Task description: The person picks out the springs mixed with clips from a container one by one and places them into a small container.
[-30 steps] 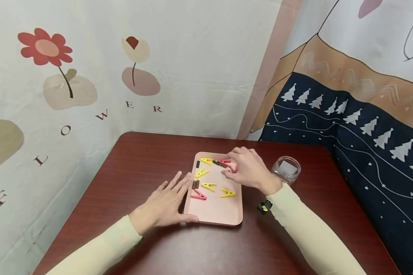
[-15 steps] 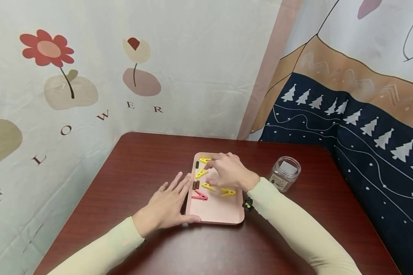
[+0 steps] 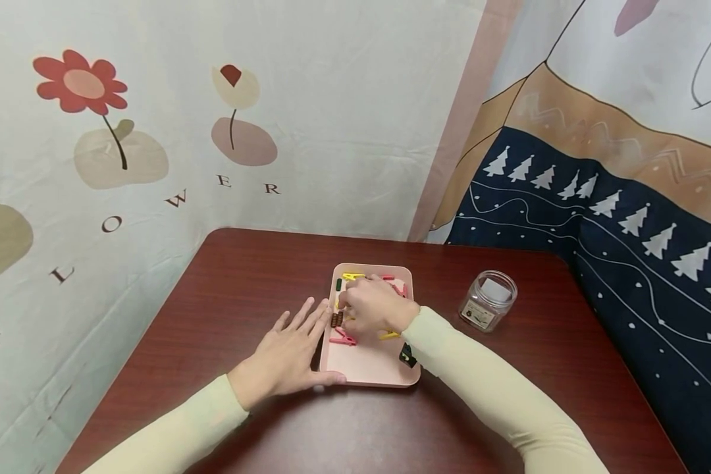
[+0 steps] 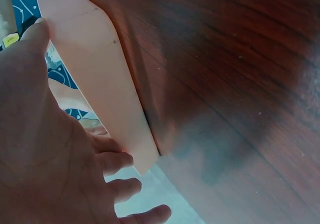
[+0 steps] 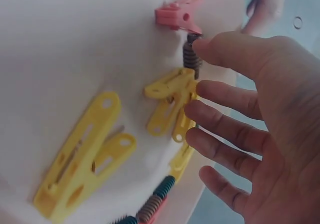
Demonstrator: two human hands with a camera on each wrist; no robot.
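Observation:
A pale pink tray (image 3: 370, 368) holds yellow and pink clothespins and small spring-like coils. My left hand (image 3: 284, 359) rests against its left edge with spread fingers; the left wrist view shows the thumb at the tray's wall (image 4: 95, 64). Over the tray's left half, my right hand (image 3: 376, 306) reaches down. In the right wrist view its thumb tip is beside a brown coil (image 5: 191, 57), and the other fingertips are near a yellow clothespin (image 5: 160, 119). Nothing is visibly held there. A pink clothespin (image 5: 179, 13) lies beyond the coil. The right hand hides several pieces in the head view.
An open clear jar (image 3: 487, 303) with a label stands on the dark red-brown table (image 3: 261, 263), right of the tray. A printed cloth (image 3: 343, 131) hangs behind the table, and a dark blue patterned one (image 3: 527, 197) hangs at the right.
My right hand has moved left and nearer, from the tray's far right corner to above its left half. The left hand stays on the tray's edge.

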